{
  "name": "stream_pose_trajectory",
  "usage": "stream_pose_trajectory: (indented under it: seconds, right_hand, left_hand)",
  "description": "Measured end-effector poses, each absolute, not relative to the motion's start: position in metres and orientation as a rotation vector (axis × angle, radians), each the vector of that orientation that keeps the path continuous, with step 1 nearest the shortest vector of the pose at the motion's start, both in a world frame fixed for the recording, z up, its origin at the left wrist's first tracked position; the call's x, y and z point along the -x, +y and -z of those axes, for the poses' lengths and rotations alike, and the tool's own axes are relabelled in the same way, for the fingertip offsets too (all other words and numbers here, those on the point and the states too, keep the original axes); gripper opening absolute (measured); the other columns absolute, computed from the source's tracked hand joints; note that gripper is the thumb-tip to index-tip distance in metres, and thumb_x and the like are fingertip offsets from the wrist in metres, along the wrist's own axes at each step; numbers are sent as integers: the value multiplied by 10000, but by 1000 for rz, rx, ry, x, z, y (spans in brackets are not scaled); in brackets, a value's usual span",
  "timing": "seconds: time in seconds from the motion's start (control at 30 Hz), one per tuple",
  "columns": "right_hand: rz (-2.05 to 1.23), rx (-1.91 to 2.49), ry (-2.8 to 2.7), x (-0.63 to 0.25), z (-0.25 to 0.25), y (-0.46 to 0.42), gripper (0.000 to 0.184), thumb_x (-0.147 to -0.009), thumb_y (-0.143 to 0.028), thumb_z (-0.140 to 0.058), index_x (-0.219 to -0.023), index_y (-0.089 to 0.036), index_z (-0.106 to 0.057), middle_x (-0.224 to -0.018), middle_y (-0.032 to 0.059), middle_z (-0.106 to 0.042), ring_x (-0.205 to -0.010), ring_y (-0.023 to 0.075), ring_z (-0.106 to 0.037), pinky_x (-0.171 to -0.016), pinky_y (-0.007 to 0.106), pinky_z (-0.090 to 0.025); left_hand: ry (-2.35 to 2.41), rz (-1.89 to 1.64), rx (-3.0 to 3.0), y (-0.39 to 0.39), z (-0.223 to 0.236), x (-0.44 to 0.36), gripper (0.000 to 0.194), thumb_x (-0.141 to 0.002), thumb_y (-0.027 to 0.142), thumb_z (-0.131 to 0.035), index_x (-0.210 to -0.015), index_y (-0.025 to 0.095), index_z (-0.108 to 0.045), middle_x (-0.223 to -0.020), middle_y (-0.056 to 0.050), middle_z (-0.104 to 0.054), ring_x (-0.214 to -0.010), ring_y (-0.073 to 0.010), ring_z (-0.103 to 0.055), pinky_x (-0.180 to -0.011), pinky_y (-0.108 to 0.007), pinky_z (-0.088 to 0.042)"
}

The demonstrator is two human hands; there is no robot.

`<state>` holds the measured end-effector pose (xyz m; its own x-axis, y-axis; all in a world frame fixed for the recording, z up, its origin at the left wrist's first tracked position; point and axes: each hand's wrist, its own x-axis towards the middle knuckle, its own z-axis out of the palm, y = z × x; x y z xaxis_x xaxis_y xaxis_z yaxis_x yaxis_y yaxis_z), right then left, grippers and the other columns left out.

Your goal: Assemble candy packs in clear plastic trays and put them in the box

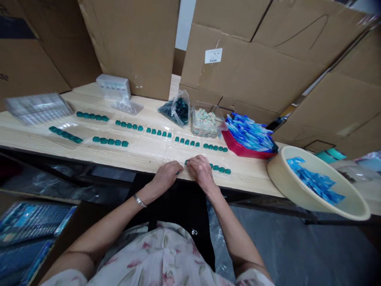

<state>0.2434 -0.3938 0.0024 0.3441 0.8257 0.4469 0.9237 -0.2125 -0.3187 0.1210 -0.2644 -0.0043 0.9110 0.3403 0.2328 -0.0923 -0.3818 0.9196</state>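
Close to the table's front edge, my left hand [166, 175] is closed, with a sliver of a small teal piece at its fingertips. Beside it, my right hand [201, 170] pinches another small teal piece [186, 162] over a clear plastic tray. From under my right hand a short row of teal pieces [220, 169] runs to the right. Further rows of such pieces lie in clear trays behind my hands, among them one row [187, 142] straight ahead and one [110, 142] to the left. My fingers partly hide what they hold.
At the back stand a bag of dark teal pieces [181, 111], a clear tub of pale pieces [205, 121] and a red tray [235, 147] of blue packets. A cream basin [276, 171] overhangs the edge at right. Stacked clear trays [38, 108] sit left; cardboard boxes [238, 71] wall the back.
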Motion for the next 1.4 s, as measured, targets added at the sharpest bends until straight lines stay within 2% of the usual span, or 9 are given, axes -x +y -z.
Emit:
stream_pose_trajectory:
  seconds: [0.07, 0.17, 0.27, 0.4, 0.57, 0.73, 1.07, 1.3, 1.4]
  right_hand:
    - [235, 2095, -1552, -246, -5, -395, 155, -845, -186, -535, -770, -210, -669, -816, 62, -681, -870, 209, -540, -827, 376, -397]
    - [262, 2047, -1481, -247, -8, -397, 138, -846, -216, -541, -903, -202, -666, -958, 81, -671, -940, 222, -551, -855, 399, -399]
    - [222, 1902, -1325, -240, -16, -391, 167, -853, -256, -537, -960, -196, -651, -970, 82, -654, -930, 207, -576, -842, 377, -439]
    - [100, 1743, -1288, -224, -29, -370, 163, -829, -271, -571, -952, -218, -664, -919, 65, -651, -880, 187, -596, -802, 341, -482]
    - [87, 1716, -1318, -216, -32, -346, 160, -785, -210, -607, -927, -208, -681, -989, 73, -666, -944, 195, -595, -887, 374, -457]
    - [-104, 1666, -1076, -219, -29, -340, 141, -732, -241, -635, -851, -193, -694, -958, 60, -684, -853, 182, -625, -781, 322, -503]
    - [-336, 1514, -876, -232, -21, -333, 164, -723, -335, -654, -792, -197, -710, -964, 50, -699, -874, 200, -640, -808, 352, -500]
    - [-350, 1451, -626, -239, -17, -331, 235, -684, -348, -693, -842, -173, -691, -740, 21, -693, -710, 149, -631, -740, 306, -498]
    - [-390, 1397, -593, -240, -17, -334, 251, -655, -314, -723, -853, -166, -677, -719, 12, -686, -666, 129, -619, -711, 287, -495]
  left_hand:
    - [244, -499, -1691, -263, -1, -124, 35, -679, 217, -693, -712, 212, -686, -781, -61, -632, -784, -187, -548, -702, -248, -437]
    - [344, -489, -1305, -256, -10, -127, 258, -752, 412, -621, -845, 181, -686, -827, -66, -625, -592, -108, -489, -439, -179, -340]
    - [316, -377, -965, -247, -16, -130, 425, -795, 509, -534, -979, 145, -655, -879, -88, -610, -498, -52, -411, -357, -147, -221]
    - [292, -328, -801, -244, -14, -138, 437, -764, 507, -586, -921, 107, -660, -820, -84, -604, -487, -38, -418, -349, -133, -232]
    - [256, -335, -828, -249, -12, -146, 488, -735, 580, -568, -825, 109, -660, -636, -30, -551, -467, -52, -420, -344, -138, -220]
    - [229, -366, -984, -246, -15, -147, 544, -735, 640, -506, -798, 119, -650, -602, -38, -551, -487, -78, -444, -350, -159, -204]
    - [225, -243, -1079, -240, -21, -149, 521, -773, 638, -445, -925, 167, -608, -547, 36, -401, -376, -43, -297, -351, -147, -118]
    - [318, -456, -1179, -235, -13, -147, 385, -757, 520, -568, -958, 192, -589, -616, 52, -424, -410, -33, -296, -358, -157, -155]
    - [367, -647, -1389, -229, -5, -150, 310, -733, 441, -624, -885, 171, -642, -607, 44, -477, -485, -57, -390, -436, -174, -308]
